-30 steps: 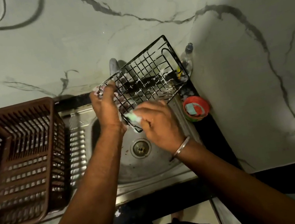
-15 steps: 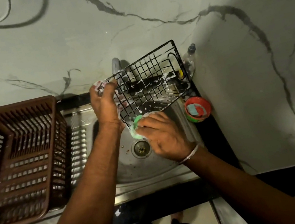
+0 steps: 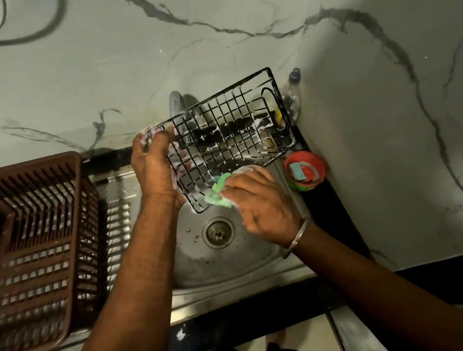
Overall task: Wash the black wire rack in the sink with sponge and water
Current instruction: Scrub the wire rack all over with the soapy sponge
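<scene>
Item, nearest: my right hand [image 3: 263,205], a metal bangle [image 3: 297,238] at the wrist, fingers curled tight round a green sponge [image 3: 217,194] and pressing it against the near corner of the black wire rack [image 3: 232,132]. Item: my left hand [image 3: 155,170], at ten o'clock of the right, fingers wrapped over the rack's left rim, foam on the fingertips. Item: the rack itself, soapy, held tilted above the steel sink [image 3: 196,262], near corner at twelve o'clock of the drain [image 3: 218,232], far edge raised toward the wall. Item: brown plastic basket [image 3: 28,242], on the drainboard at nine o'clock of the sink. Item: round red-and-green tub [image 3: 305,170], on the dark counter at three o'clock of the sponge. Item, farthest: tap [image 3: 176,104] at twelve o'clock, partly behind the wires; clear bottle [image 3: 292,90] in the corner at one o'clock.
</scene>
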Available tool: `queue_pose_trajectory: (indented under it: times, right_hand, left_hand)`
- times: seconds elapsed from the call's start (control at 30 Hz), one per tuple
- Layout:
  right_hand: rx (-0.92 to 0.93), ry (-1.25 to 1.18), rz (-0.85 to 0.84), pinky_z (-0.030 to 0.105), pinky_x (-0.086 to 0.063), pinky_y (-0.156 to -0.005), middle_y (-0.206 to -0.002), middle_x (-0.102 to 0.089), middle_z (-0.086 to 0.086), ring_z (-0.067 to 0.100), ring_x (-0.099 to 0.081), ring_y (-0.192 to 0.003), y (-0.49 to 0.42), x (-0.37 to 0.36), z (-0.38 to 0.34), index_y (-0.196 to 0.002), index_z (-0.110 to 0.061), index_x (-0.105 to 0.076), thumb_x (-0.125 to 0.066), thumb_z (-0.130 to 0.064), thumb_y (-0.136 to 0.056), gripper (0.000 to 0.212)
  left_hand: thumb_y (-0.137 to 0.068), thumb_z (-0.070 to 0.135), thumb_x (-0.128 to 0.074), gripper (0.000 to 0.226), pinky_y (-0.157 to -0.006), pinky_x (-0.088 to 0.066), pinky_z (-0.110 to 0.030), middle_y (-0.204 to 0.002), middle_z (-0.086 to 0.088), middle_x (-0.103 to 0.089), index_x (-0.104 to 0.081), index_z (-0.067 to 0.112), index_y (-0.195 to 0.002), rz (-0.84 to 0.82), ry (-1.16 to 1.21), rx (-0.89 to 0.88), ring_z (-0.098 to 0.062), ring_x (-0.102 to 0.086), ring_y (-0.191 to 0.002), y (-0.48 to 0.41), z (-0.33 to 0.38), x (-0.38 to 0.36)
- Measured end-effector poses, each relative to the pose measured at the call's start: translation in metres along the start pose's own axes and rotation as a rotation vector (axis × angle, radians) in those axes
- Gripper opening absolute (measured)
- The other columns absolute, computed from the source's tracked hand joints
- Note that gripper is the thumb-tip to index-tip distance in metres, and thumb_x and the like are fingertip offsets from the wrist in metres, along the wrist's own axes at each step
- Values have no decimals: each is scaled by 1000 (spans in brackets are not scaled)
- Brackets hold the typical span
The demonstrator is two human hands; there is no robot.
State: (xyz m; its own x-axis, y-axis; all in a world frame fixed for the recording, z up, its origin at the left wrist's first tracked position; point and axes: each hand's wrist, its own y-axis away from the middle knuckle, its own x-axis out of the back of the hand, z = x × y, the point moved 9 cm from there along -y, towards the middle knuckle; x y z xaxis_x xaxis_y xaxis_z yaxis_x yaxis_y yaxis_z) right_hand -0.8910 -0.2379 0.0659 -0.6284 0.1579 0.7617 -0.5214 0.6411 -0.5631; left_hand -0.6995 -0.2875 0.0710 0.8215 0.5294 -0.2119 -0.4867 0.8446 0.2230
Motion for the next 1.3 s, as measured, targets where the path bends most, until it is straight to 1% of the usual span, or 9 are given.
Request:
queue_pose_trajectory:
  times: [0.13,0.27,0.63,0.8,0.9,0.97,1.07,1.2,1.3]
  right_hand:
    - [-149,33,77,46,-46,-94,-116,-71,11,31,-64,-108,3,16,30,-110,-6,-76,-35,-30,-103,48]
    - [-119,38,51,50,-46,-100,-116,-71,10,29,-63,-108,7,11,27,-110,-7,-76,-42,-20,-95,39]
    - [-153,68,-58,50,-48,-99,-120,-68,12,33,-63,-111,9,5,41,-116,-6,-72,-44,-23,-94,39]
    - [-144,101,-82,49,-52,-87,-112,-67,11,30,-59,-105,5,-5,31,-106,-8,-69,-47,-8,-85,31]
    - [-194,69,47,50,-52,-82,-106,-66,13,33,-58,-98,1,-1,23,-101,-5,-67,-49,-3,-78,29]
    - [-243,7,129,51,-53,-81,-103,-63,15,34,-57,-96,-4,1,19,-101,-4,-62,-54,5,-72,31]
    - [-360,-44,234,51,-52,-81,-102,-61,17,36,-57,-94,-10,4,20,-99,-3,-60,-61,14,-69,34]
    - [-414,-68,334,50,-51,-79,-100,-61,16,33,-55,-93,-17,14,9,-96,-1,-62,-54,10,-72,28]
    - [-460,-30,357,46,-50,-81,-101,-61,14,31,-55,-95,-27,17,2,-98,-3,-62,-47,4,-74,29]
  left_hand:
    - [-84,35,-73,39,-79,-63,-49,-121,-16,-74,-67,18,-118,-16,-13,-18,-40,-72,-112,-1,6,-1]
    - [-81,37,-76,43,-90,-62,-55,-128,-16,-72,-67,20,-119,-33,-18,-16,-41,-70,-119,-4,4,-1]
    - [-76,40,-77,43,-90,-61,-52,-116,-11,-77,-69,21,-114,-70,-61,15,-39,-74,-112,-16,0,7]
    - [-70,63,-84,81,-98,-54,-52,-119,-9,-78,-60,24,-137,-180,-116,44,-31,-75,-108,-23,-3,4]
    - [-68,77,-85,107,-115,-37,-67,-154,-10,-59,-45,32,-157,-252,-162,92,-35,-57,-140,-21,-9,0]
    - [-71,77,-80,104,-119,-30,-62,-168,-4,-42,-43,38,-159,-230,-201,40,-31,-42,-150,-14,-3,-1]
    - [-91,61,-70,73,-115,-24,-45,-167,1,-44,-51,32,-155,-159,-133,-52,-16,-43,-140,-3,3,-3]
    - [-105,45,-60,17,-121,-28,-49,-134,20,-63,-66,34,-117,48,21,-126,1,-52,-122,10,9,-1]
    - [-93,66,-65,62,-120,-35,-52,-164,4,-40,-44,44,-147,74,30,-127,-20,-44,-144,25,-6,-11]
